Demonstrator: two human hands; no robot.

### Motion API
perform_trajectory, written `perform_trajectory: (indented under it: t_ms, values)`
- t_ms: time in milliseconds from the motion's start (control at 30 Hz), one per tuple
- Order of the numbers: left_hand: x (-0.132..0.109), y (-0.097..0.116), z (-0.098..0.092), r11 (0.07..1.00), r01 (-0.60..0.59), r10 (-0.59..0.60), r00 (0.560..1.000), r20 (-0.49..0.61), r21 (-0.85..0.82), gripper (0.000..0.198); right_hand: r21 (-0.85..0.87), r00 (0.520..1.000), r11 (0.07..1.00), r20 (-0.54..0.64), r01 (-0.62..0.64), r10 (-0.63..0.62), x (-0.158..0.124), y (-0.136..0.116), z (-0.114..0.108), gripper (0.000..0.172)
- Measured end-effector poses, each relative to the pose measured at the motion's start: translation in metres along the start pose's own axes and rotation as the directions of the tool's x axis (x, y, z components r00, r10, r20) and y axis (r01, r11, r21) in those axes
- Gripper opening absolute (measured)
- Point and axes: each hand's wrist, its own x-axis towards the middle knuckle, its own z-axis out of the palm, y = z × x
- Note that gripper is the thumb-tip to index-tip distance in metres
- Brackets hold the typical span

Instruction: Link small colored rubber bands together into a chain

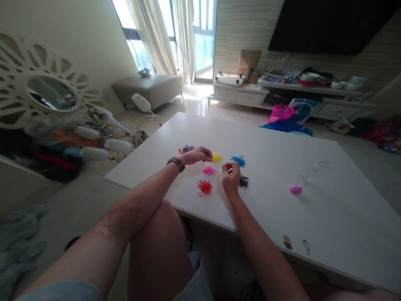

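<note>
Small coloured loops that look like rubber bands lie in separate piles on the white table (269, 146). My left hand (200, 154), with a watch (176, 164) on its wrist, is closed beside the yellow pile (216, 157). A mixed-colour pile (186, 149) is partly hidden behind that hand. My right hand (231, 175) is closed in a pinch between the pink pile (209, 170) and the black pile (244, 181), just in front of the blue pile (239, 161). Nearer me is the red pile (204, 187). Anything between the fingers of either hand is too small to make out.
Right of my hands lie a pink object (295, 190) and a clear plastic piece (322, 165). A small yellow figure (287, 242) and a small pale item (306, 246) sit by the table's near edge. A lamp with white shades (119, 146) stands left of the table.
</note>
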Motion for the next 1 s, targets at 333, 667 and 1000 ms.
perform_trajectory:
  t_ms: [333, 667, 1000]
  values:
    - [0.006, -0.013, 0.000, 0.995, 0.096, -0.099, 0.967, -0.236, -0.025, 0.020, 0.028, 1.000, 1.000, -0.002, 0.002, -0.002, -0.002, 0.001, 0.000, 0.009]
    - [0.013, -0.031, 0.005, 0.975, 0.221, -0.203, 0.860, -0.468, -0.015, 0.022, 0.028, 0.999, 0.999, 0.031, 0.017, -0.018, -0.003, 0.003, 0.002, 0.009]
    - [0.023, -0.021, 0.014, 0.978, 0.189, -0.208, 0.870, -0.447, -0.087, 0.027, 0.012, 0.999, 1.000, 0.036, 0.014, -0.014, -0.004, 0.003, 0.002, 0.010]
